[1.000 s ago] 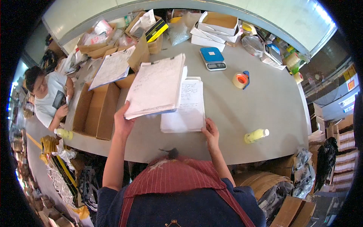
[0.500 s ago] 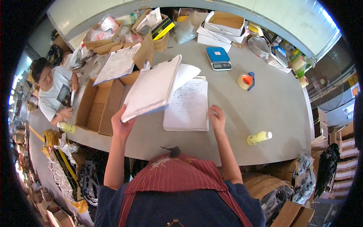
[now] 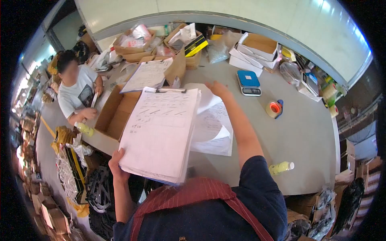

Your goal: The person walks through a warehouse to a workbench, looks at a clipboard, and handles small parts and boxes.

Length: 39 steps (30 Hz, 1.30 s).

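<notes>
My left hand (image 3: pixel 120 166) grips the lower left corner of a clipboard (image 3: pixel 159 132), tilted up above the table's front edge. Its thick stack of white sheets carries handwriting, and a dark clip sits across the top. Past the clipboard's right edge, my right hand (image 3: pixel 217 89) reaches far forward with fingers bent at the upper edge of a curled paper sheet (image 3: pixel 206 100); its fingertips are slightly blurred. Under that lie more loose written sheets (image 3: pixel 217 146) on the table, one with a folded-up corner, partly hidden by the clipboard.
Behind the clipboard stand an open cardboard box (image 3: pixel 116 110) and another clipboard (image 3: pixel 146 74). To the right are a blue-topped scale (image 3: pixel 248 81), a tape roll (image 3: pixel 274 108) and a yellow bottle (image 3: pixel 281 168). A co-worker (image 3: pixel 78 90) stands at the left. White boxes (image 3: pixel 257 48) line the back.
The clipboard has come nearer to me and turned to face me more. My right hand has moved forward and left to the sheets, which have shifted and curled. The view has swung left.
</notes>
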{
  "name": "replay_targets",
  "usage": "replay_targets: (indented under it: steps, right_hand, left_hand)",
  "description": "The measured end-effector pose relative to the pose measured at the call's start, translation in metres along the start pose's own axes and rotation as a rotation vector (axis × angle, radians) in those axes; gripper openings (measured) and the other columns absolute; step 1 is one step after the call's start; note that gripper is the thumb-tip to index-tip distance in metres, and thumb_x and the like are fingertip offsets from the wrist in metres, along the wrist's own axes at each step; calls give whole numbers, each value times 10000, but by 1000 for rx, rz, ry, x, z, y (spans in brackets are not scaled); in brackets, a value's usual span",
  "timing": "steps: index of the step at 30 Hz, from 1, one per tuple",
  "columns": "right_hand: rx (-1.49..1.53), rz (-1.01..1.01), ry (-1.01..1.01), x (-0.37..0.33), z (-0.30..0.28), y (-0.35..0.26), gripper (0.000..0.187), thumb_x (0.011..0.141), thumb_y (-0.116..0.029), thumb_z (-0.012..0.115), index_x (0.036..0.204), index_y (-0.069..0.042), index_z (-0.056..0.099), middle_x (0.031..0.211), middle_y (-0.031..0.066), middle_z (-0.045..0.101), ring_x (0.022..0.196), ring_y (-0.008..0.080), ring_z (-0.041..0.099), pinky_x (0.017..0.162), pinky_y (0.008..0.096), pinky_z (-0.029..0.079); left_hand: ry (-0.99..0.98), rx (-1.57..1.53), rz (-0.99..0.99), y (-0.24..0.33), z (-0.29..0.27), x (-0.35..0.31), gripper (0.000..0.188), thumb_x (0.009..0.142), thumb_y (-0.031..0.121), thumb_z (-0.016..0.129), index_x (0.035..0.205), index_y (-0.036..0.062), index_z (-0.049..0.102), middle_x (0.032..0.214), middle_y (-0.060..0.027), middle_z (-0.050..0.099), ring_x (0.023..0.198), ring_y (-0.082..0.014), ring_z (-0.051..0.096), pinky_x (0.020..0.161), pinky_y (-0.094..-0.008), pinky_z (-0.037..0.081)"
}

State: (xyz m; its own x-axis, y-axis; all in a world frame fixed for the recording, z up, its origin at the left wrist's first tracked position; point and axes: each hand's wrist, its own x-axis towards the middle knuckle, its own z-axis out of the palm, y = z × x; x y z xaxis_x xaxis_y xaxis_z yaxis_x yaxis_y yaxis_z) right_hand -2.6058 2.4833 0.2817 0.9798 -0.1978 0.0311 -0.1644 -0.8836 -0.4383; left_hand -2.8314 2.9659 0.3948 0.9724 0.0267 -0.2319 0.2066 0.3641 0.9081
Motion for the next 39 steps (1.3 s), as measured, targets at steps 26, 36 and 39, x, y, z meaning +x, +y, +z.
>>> replay_targets:
  steps: [26,36,39]
  right_hand:
    - [11,-355,69,-338,56,53,494,843,-167,671,1329,-218,593,1487,131,429,1397,371,357,1144,504,320]
    - [72,-384,194,-347,67,56,509,840,-94,651,1336,-189,585,1515,124,404,1415,358,340,1162,504,293]
    - [110,-383,203,-348,66,56,528,834,-70,647,1343,-193,581,1520,114,402,1418,357,337,1166,501,288]
  left_hand:
    - [-89,-126,49,-24,55,32,463,901,244,638,1236,-66,556,1169,-132,627,1076,-237,596,966,-348,446]
    - [-213,-280,92,-11,62,32,487,957,242,558,1290,-110,510,1267,-193,602,1156,-287,587,1006,-388,439]
    - [-216,-273,80,-8,65,29,494,953,254,563,1280,-113,514,1251,-196,611,1143,-288,594,993,-386,447]
